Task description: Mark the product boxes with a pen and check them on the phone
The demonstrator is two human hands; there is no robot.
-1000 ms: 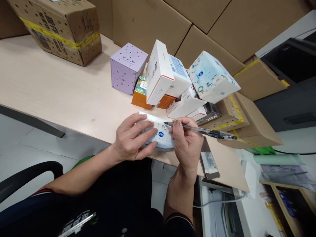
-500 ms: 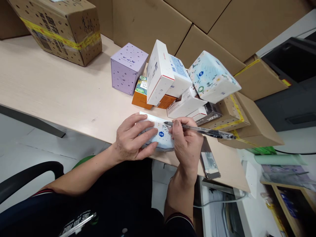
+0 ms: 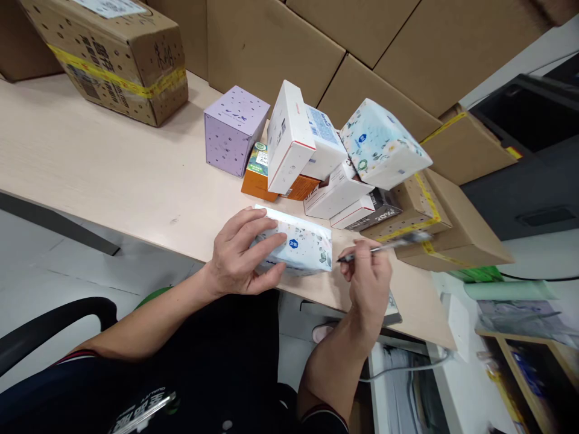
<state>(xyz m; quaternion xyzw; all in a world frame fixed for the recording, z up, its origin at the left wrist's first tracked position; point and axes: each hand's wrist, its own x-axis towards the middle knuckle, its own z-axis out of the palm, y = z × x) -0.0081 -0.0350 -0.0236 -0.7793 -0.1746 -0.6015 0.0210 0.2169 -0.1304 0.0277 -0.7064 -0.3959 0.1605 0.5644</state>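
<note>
A soft pack of tissues (image 3: 307,238), white and pale blue with a leaf print, lies near the table's front edge. My left hand (image 3: 244,250) grips its left end, the spread fingers over the top and the thumb along the near side. Just off the pack's right end, my right hand (image 3: 368,280) holds a pen (image 3: 377,248) between thumb and fingers. The pen's tip points left towards the pack without touching it; its rear end is blurred. Partly hidden by my right wrist, a dark-edged flat object (image 3: 392,313) lies on the table.
Behind the pack stand a purple box (image 3: 235,129), an orange box (image 3: 259,188), white boxes (image 3: 289,135) and another tissue pack (image 3: 384,144) on top. A taped carton (image 3: 158,75) stands at the back left. More cartons (image 3: 465,223) are at the right, below a monitor (image 3: 534,120).
My right hand has moved right and slightly towards me with the pen, away from the tissue pack, uncovering its right end. My left hand stays on the pack.
</note>
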